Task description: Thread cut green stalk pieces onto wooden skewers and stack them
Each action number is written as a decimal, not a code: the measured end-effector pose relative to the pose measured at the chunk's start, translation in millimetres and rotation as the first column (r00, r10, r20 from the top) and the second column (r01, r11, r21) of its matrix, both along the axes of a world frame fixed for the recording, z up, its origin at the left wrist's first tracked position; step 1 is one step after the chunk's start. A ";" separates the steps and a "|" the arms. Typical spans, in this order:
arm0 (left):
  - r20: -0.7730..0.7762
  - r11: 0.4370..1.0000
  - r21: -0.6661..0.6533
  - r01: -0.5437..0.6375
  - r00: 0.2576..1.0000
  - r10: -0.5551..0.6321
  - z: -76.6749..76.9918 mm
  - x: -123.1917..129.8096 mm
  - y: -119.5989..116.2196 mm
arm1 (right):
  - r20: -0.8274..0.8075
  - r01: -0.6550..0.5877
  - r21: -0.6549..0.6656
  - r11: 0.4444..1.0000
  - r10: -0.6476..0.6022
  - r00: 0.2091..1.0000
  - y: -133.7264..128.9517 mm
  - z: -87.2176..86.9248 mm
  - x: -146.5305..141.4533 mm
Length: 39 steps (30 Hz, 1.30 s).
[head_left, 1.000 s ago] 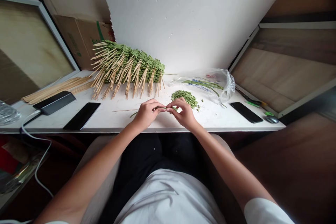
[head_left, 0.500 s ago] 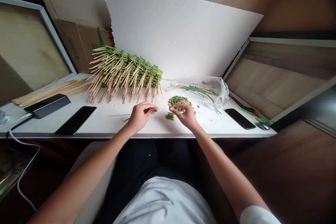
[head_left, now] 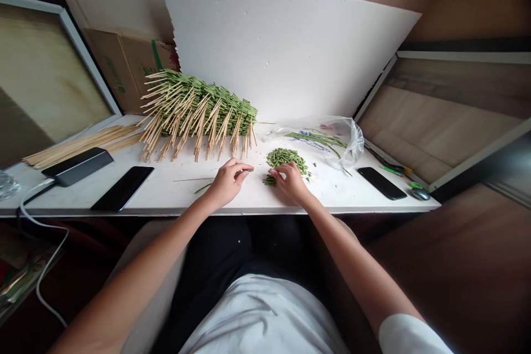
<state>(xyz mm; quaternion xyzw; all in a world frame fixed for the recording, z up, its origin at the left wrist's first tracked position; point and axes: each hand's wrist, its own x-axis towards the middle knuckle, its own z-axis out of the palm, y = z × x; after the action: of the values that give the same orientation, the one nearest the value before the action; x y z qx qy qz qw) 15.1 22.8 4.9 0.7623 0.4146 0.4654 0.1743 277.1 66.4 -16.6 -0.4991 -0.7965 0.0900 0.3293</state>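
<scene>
My left hand is closed in a pinch above the table, with what looks like a short green stem piece at its fingertips. My right hand has thumb and finger pressed together beside a small row of cut green stem pieces; what they grip, if anything, is too small to make out. Just behind it lies a heap of cut green stem pieces. To the left of my left hand, a thin wooden skewer and a longer green stem lie on the table.
Many loaded skewers are stacked at the back left, bare ends forward. Bare skewers, a black box and a phone lie left. Rightward are a plastic bag with long stems, another phone and a mouse.
My right hand has dipped toward the small row of stem pieces. My left hand has shifted slightly right, and a green piece now shows at its fingertips. The view has shifted slightly.
</scene>
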 end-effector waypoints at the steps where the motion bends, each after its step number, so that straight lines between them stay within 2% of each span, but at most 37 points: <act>1: 0.015 1.000 -0.003 0.002 1.000 -0.002 0.0 0.5 0.0 | -0.021 -0.004 0.000 1.000 0.004 1.000 -0.7 2.0 -0.9; 4: 0.079 1.000 0.001 0.006 0.997 -0.007 0.3 3.6 -1.0 | -0.169 -0.084 -0.037 0.996 0.077 0.983 -7.5 11.8 -6.1; 7: 0.145 0.999 0.011 0.034 0.989 -0.035 1.9 8.1 -4.6 | -0.359 -0.284 -0.102 0.954 0.231 0.904 -20.6 23.5 -15.9; 9: 0.160 0.998 0.017 0.052 0.986 -0.055 3.3 10.4 -7.7 | -0.423 -0.367 -0.093 0.926 0.297 0.856 -28.8 28.8 -22.9; 11: 0.142 0.999 0.015 0.051 0.988 -0.053 4.4 11.1 -9.5 | -0.436 -0.374 -0.057 0.926 0.314 0.843 -33.3 31.3 -27.6; 16: 0.040 1.000 0.008 0.019 0.999 -0.020 3.9 7.2 -7.5 | -0.433 -0.279 0.010 0.960 0.256 0.864 -31.1 31.2 -27.1; 21: 0.043 0.998 0.049 0.031 0.999 -0.033 3.9 8.0 -7.9 | -0.379 -0.335 0.101 0.937 0.347 0.858 -35.1 32.9 -28.4; 25: 0.090 0.994 -0.032 0.109 0.990 -0.106 4.3 11.0 -10.5 | -0.405 -0.356 0.127 0.926 0.376 0.834 -39.1 32.2 -33.8; 28: 0.165 0.954 -0.146 0.262 0.957 -0.238 4.7 12.1 -11.0 | -0.526 -0.468 0.071 0.881 0.431 0.733 -39.4 29.2 -36.9; 32: 0.261 0.880 -0.235 0.412 0.899 -0.351 7.3 13.2 -11.6 | -0.701 -0.633 -0.063 0.772 0.417 0.578 -41.1 27.5 -38.2; 36: 0.308 0.835 -0.303 0.460 0.876 -0.371 8.9 15.1 -13.3 | -0.732 -0.691 -0.125 0.712 0.404 0.549 -44.1 30.1 -37.0; 39: 0.363 0.790 -0.363 0.494 0.856 -0.369 8.2 16.3 -15.0 | -0.724 -0.676 -0.129 0.725 0.397 0.564 -46.5 32.7 -37.5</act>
<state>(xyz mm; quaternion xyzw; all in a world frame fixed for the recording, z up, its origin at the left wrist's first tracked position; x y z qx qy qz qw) 31.4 7.8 13.1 0.7052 0.2943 0.4061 0.5012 239.6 20.0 16.1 -0.2165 -0.7090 0.5134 0.4323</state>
